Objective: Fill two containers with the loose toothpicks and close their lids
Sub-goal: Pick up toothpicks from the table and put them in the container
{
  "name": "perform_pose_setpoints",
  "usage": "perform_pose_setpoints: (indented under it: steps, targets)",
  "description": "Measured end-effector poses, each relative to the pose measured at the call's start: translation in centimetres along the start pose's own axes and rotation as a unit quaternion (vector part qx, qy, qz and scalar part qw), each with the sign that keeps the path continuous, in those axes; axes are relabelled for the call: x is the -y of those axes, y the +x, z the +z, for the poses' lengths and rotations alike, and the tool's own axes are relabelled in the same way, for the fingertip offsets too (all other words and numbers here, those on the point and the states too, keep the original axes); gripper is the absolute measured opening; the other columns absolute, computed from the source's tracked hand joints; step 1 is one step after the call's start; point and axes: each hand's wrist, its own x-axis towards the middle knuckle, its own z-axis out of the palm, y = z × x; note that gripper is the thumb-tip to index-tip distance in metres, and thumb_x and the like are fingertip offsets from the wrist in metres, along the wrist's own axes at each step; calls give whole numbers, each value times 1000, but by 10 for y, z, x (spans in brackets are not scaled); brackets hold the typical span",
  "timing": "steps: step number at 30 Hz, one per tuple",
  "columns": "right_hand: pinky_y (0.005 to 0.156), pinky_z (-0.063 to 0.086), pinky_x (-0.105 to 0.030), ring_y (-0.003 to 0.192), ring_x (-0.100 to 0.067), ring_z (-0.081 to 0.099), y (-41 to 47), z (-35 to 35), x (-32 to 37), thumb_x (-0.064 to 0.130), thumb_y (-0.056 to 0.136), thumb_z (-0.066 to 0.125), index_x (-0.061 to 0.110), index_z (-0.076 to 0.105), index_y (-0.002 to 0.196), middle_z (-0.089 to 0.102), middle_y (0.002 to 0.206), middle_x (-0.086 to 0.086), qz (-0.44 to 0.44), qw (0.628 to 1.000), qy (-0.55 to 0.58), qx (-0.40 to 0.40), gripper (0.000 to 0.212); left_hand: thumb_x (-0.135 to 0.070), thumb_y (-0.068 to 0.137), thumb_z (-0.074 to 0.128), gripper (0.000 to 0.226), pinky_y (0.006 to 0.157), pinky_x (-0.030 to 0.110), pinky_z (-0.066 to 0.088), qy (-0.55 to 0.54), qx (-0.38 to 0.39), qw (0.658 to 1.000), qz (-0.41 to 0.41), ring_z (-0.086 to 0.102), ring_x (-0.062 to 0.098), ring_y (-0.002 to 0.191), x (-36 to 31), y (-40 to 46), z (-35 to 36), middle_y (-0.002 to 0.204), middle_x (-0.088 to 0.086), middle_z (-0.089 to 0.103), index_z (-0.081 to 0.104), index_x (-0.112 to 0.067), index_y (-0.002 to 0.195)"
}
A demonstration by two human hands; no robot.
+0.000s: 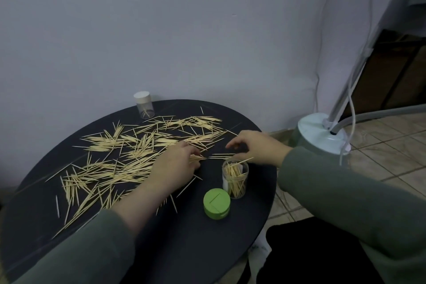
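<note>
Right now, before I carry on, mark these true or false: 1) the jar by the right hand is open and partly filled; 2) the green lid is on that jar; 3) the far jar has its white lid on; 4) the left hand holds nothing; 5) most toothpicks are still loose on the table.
1) True: the near jar stands open by the right hand with toothpicks inside.
2) False: the green lid sits on the table beside that jar.
3) True: the far jar wears its white lid and holds only a few toothpicks.
4) False: the left hand grips a small bunch of toothpicks.
5) True: the loose toothpicks cover much of the tabletop.
</note>
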Motion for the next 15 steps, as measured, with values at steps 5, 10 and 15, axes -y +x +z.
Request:
perform_pose_setpoints:
  steps: [5,10,15]
  targets:
    - [102,28,-43,119,-17,51,10,9,12,42,94,56,32,58,130,56,127,6,-10,997,-73,-12,37,-33,96,52,33,92,34,49,31,-19,999,11,50,16,117,3,7,9,128,-7,54,57,-31,129]
    - [98,27,-41,109,-13,55,17,11,19,38,95,56,30,68,114,66,114,10,-10,993,-107,-45,24,-31,99,46,29,84,34,51,90,-25,995,37,52,18,111,4,11,12,120,-5,57,62,-30,123]
    - [97,28,-41,102,-14,55,18,11,18,36,96,52,27,66,103,66,104,8,-18,992,-118,-28,18,-25,98,48,26,83,36,52,114,-26,992,48,51,19,111,0,14,13,118,-3,57,62,-27,120]
